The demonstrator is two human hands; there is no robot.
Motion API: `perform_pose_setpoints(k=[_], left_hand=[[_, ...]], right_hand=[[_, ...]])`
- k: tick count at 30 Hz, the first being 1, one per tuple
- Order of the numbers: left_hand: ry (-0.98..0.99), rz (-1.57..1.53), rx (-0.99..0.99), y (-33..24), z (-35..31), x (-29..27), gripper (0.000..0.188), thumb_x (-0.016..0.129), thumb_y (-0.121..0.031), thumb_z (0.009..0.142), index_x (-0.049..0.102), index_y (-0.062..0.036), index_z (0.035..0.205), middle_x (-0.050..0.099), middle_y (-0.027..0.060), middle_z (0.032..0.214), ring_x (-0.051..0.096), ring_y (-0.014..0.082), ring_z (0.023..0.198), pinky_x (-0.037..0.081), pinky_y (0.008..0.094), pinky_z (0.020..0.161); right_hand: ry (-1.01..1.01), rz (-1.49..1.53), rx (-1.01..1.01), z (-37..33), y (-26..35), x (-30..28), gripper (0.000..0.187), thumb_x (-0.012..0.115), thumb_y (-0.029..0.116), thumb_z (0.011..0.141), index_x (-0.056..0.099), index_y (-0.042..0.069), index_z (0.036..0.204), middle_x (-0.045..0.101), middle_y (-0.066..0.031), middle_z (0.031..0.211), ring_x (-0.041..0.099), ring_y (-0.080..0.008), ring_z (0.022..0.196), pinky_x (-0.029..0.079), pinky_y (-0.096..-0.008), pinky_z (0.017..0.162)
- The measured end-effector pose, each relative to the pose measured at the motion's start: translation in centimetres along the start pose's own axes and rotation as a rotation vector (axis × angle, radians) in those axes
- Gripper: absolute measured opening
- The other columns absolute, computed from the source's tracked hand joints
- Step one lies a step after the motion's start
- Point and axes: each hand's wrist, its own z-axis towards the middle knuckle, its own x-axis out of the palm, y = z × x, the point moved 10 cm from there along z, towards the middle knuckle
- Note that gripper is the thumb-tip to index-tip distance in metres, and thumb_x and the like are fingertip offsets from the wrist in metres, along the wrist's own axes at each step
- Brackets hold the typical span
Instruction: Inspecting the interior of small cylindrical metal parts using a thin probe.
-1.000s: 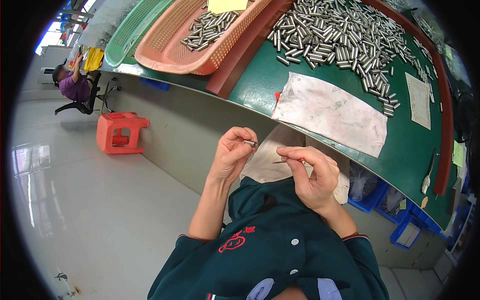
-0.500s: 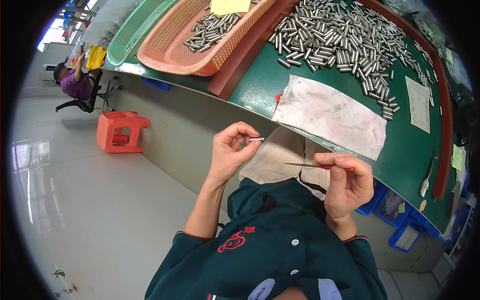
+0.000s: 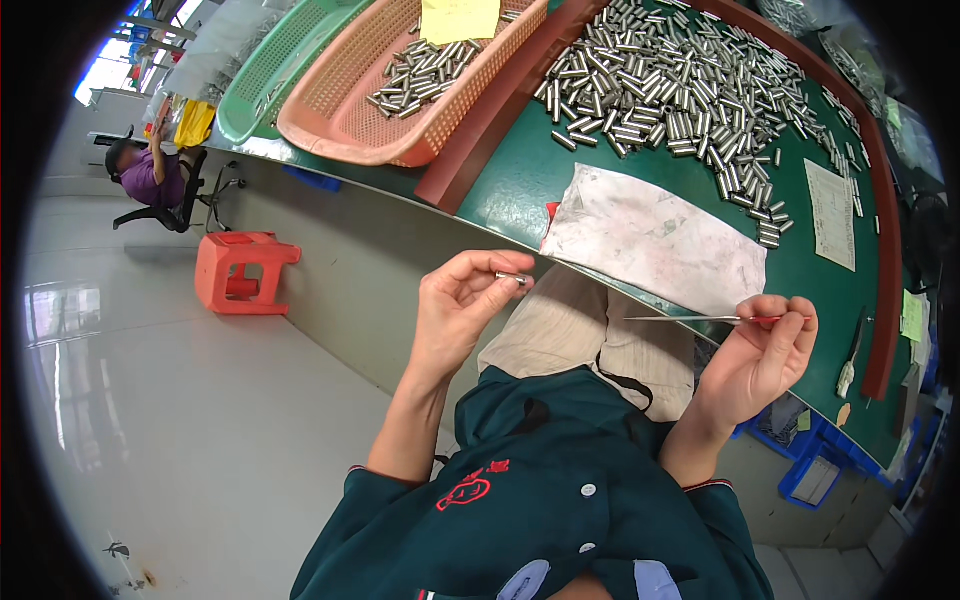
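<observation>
My left hand (image 3: 455,305) is closed, pinching a short shiny metal cylinder (image 3: 513,278) between thumb and fingertips, just off the table's near edge. Farther right, my right hand (image 3: 757,358) is closed around the red handle of a thin, pointed metal tool (image 3: 685,319). The tool's tip points left toward the cylinder and stands well apart from it. Beyond my hands, a stained white cloth (image 3: 655,238) lies along the table edge. A large heap of similar metal cylinders (image 3: 670,85) spreads over the green table behind the cloth.
A pink basket (image 3: 335,125) holding more cylinders and a yellow note stands left, next to a green basket (image 3: 238,110). Dark red rails (image 3: 470,140) border the green tabletop (image 3: 500,195). A red stool (image 3: 245,272) and a seated person (image 3: 150,175) are off to the left.
My right hand has moved right with the red-handled tool, widening the gap from the cylinder. My left hand stays nearly in place, still holding the cylinder.
</observation>
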Motion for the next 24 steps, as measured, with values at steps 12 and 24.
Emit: perform_pose_setpoints(k=[12, 24], left_hand=[[0.005, 0.301, 0.056, -0.7, 1.4, 1.6, 0.012, 0.066, -0.002, 0.07, 0.06, 0.0037, 0.079, 0.055, -0.0019, 0.066, 0.047, 0.0008, 0.058, 0.039, 0.0145, 0.053], [0.022, 0.194, 0.009, 0.0, 1.7, 1.7, 0.015, 0.062, 0.0, 0.074, 0.06, 0.0052, 0.088, 0.055, -0.0008, 0.068, 0.049, 0.0023, 0.06, 0.04, 0.0154, 0.056]], right_hand=[[-0.054, 0.025, 0.02, 0.7, -1.1, -1.3, 0.014, 0.044, 0.011, 0.089, 0.051, 0.002, 0.097, 0.059, -0.0106, 0.074, 0.056, -0.0152, 0.067, 0.047, -0.0273, 0.059], [-0.06, 0.029, 0.037, 0.7, -1.2, -1.2, 0.013, 0.044, 0.01, 0.089, 0.052, 0.002, 0.097, 0.058, -0.0103, 0.072, 0.055, -0.0157, 0.066, 0.046, -0.0282, 0.059]])
